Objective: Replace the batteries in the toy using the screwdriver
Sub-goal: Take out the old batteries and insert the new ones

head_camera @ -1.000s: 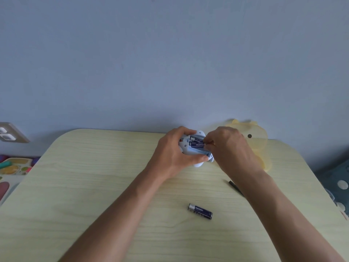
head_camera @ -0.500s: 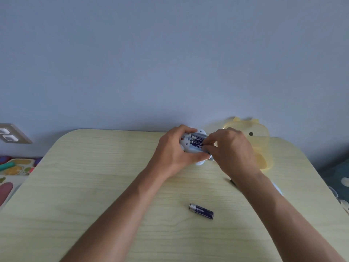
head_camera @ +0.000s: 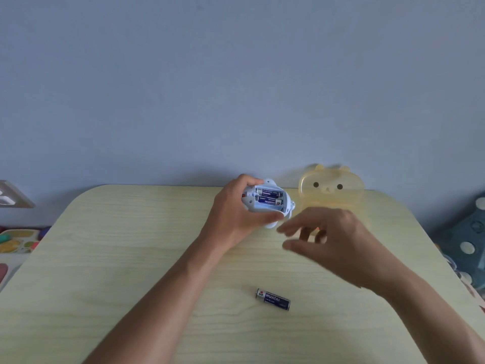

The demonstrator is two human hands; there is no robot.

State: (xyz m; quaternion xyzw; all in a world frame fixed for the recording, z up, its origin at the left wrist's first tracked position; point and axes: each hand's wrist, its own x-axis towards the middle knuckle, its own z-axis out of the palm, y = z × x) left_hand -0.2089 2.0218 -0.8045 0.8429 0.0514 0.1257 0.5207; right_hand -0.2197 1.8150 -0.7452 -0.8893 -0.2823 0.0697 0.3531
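Observation:
My left hand (head_camera: 236, 216) grips a small white toy (head_camera: 267, 202), held above the far part of the table with its open battery compartment facing me. Two dark blue batteries lie side by side inside it. My right hand (head_camera: 333, 240) hovers just right of and below the toy, fingers spread, blurred, holding nothing. A third dark blue battery (head_camera: 273, 299) lies loose on the wooden table (head_camera: 131, 258) nearer to me. The screwdriver and the compartment cover are hidden behind my right arm.
A translucent yellow bear-shaped box (head_camera: 331, 190) stands at the table's far edge, right of the toy. A wall socket (head_camera: 10, 198) and colourful toys (head_camera: 15, 240) sit off the left edge; dotted blue fabric (head_camera: 469, 232) lies off the right edge.
My right hand has come off the toy's batteries and drawn back to the right and toward me, opening its fingers. The left hand keeps holding the toy.

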